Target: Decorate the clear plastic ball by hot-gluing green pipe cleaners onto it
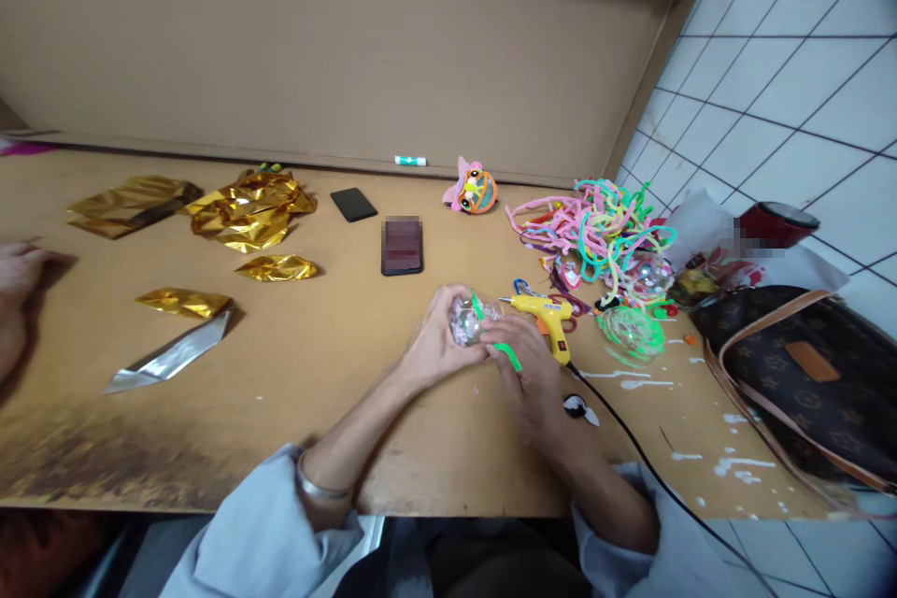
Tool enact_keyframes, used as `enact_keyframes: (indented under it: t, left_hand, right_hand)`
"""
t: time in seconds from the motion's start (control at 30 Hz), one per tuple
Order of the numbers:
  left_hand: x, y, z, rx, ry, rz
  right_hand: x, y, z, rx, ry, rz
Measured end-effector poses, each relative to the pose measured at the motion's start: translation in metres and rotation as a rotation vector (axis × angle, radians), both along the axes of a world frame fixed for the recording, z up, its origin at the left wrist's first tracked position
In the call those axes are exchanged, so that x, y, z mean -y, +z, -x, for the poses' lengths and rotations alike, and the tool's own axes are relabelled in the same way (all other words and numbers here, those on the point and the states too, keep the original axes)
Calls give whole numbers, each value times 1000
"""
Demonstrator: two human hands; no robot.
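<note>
Yellow glue gun (543,306) lies beside right fingers (501,329) pinching a green strand (509,357). Left fingers (444,306) clasp a clear ball (463,322).

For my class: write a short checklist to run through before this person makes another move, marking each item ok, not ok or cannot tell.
1. Clear ball held in the left hand: ok.
2. Green strip gripped by the right hand: ok.
3. Yellow glue gun pointing away from both hands: not ok; its nozzle is turned towards them, close to the ball.
4. Glue gun cool enough to touch: cannot tell by sight.
5. Loose fuzzy strips sorted: not ok; they lie in a tangled heap.
</note>
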State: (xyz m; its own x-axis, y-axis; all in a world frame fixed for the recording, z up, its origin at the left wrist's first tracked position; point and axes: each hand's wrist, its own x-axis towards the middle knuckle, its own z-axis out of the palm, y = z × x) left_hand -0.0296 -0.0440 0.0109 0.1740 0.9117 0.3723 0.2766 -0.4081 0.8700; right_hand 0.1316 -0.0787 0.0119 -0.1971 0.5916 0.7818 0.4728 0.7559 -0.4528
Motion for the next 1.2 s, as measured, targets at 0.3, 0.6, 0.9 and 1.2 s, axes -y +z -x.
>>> enact_keyframes:
  t: [0.3, 0.6, 0.9, 1.2]
  left_hand:
    - [-3, -1, 2, -60, -14, -110]
    - [-3, -4, 1, -62, -15, -94]
    - [-5, -2, 4, -153, -24, -140]
    - [-8, -7, 4, -179, -56, -159]
  right_hand:
    - [-1, -2, -2, 9, 8, 24]
    - [0, 1, 0, -17, 6, 32]
    - [-1, -1, 0, -21, -2, 41]
    - [0, 2, 0, -36, -32, 65]
